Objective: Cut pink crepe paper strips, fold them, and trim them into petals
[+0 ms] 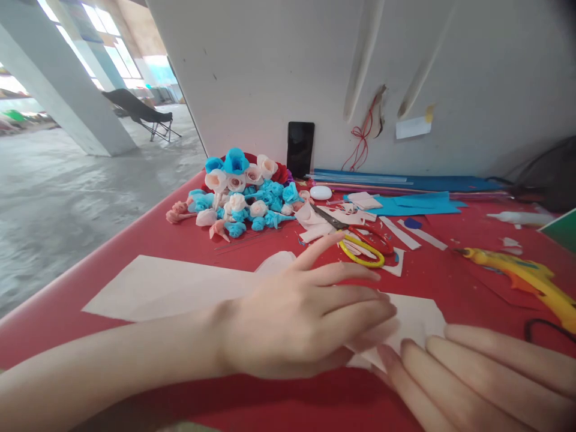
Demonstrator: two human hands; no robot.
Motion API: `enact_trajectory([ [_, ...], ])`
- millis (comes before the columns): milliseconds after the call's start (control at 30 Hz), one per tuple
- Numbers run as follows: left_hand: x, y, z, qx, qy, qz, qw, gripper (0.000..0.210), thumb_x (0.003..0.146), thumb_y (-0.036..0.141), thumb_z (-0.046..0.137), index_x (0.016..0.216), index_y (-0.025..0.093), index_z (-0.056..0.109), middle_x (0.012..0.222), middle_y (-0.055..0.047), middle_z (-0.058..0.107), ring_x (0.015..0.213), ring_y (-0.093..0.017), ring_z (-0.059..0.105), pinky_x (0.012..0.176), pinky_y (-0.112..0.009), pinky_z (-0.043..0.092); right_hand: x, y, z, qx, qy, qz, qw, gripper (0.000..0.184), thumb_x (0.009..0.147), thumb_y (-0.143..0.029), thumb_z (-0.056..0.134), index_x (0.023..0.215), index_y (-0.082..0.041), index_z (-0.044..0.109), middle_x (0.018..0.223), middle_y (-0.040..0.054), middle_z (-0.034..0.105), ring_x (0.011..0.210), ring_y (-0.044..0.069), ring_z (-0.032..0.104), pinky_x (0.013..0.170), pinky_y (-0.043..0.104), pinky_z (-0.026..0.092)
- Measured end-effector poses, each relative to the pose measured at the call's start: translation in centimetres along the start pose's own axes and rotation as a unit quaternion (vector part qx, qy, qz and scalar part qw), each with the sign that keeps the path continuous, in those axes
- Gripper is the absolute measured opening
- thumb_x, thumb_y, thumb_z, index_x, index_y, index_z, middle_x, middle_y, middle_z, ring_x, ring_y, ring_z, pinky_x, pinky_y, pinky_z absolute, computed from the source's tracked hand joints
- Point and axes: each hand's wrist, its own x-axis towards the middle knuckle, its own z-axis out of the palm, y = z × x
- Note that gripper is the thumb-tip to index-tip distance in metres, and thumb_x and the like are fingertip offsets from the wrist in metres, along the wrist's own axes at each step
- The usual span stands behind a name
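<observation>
My left hand [310,321] reaches across the middle with its fingers stretched out and the index finger lifted; its fingertips are slightly blurred over a piece of pale pink paper [416,312]. My right hand [481,372] grips the near edge of that piece, its fingers close together on the paper and the thumb mostly hidden. Behind my left forearm, a long pale paper strip [166,288] lies flat on the red table [148,360]. Scissors [364,249] with one yellow and one red handle rest just beyond my left hand, among paper scraps.
Blue, white and pink paper flowers [243,198] are heaped at the back left. A phone [300,149] leans against the white wall, near a white oval object [321,192]. Blue paper [414,204] lies behind the scraps. A yellow glue gun [517,270] is at the right.
</observation>
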Motion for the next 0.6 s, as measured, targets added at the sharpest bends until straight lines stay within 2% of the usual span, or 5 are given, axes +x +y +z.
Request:
enact_trajectory([
  [133,-0.4,-0.9,0.7,0.027,0.0,0.005,1.0,0.026,0.092,0.011,0.037,0.104,0.009,0.06,0.105,-0.008,0.068,0.108,-0.019,0.056,0.111,-0.045,0.019,0.2,0.0,0.1,0.01,-0.005,-0.004,1.0,0.035,0.082,0.005,0.037,0.082,-0.019,0.062,0.077,-0.0032,0.061,0.076,0.012,0.046,0.065,0.029,0.039],
  [267,-0.5,-1.5,0.4,0.028,0.011,-0.002,1.0,0.027,0.089,0.008,0.039,0.104,0.009,0.061,0.109,-0.009,0.067,0.107,-0.02,0.058,0.11,-0.046,0.023,-0.1,0.0,0.1,0.01,-0.002,-0.005,1.0,0.031,0.084,0.001,0.039,0.082,-0.02,0.062,0.077,-0.0051,0.063,0.075,0.011,0.048,0.065,0.028,0.04],
  [433,-0.4,-2.2,0.3,0.021,0.035,0.004,0.999,0.03,0.084,0.003,0.039,0.104,0.009,0.06,0.106,-0.009,0.068,0.102,-0.017,0.061,0.107,-0.042,0.029,-0.8,0.2,0.6,0.06,0.01,0.071,0.996,0.014,0.088,-0.023,0.047,0.092,-0.024,0.061,0.077,-0.0036,0.066,0.077,0.013,0.057,0.066,0.027,0.046],
  [533,-0.4,-2.4,0.5,0.023,0.091,0.013,0.995,0.027,0.083,0.005,0.039,0.098,0.011,0.061,0.098,-0.007,0.07,0.094,-0.015,0.064,0.106,-0.04,0.029,-1.0,0.8,1.1,0.085,0.006,0.105,0.991,0.018,0.088,-0.034,0.047,0.098,-0.024,0.058,0.08,-0.0006,0.066,0.078,0.015,0.059,0.069,0.03,0.048],
  [600,-0.4,-2.3,0.4,0.032,0.098,0.001,0.995,0.025,0.084,0.007,0.041,0.095,0.012,0.062,0.095,-0.006,0.071,0.092,-0.015,0.064,0.105,-0.04,0.03,-1.0,1.5,1.3,0.082,0.002,0.106,0.991,0.019,0.088,-0.035,0.047,0.098,-0.024,0.058,0.082,0.001,0.066,0.079,0.016,0.059,0.07,0.032,0.048],
])
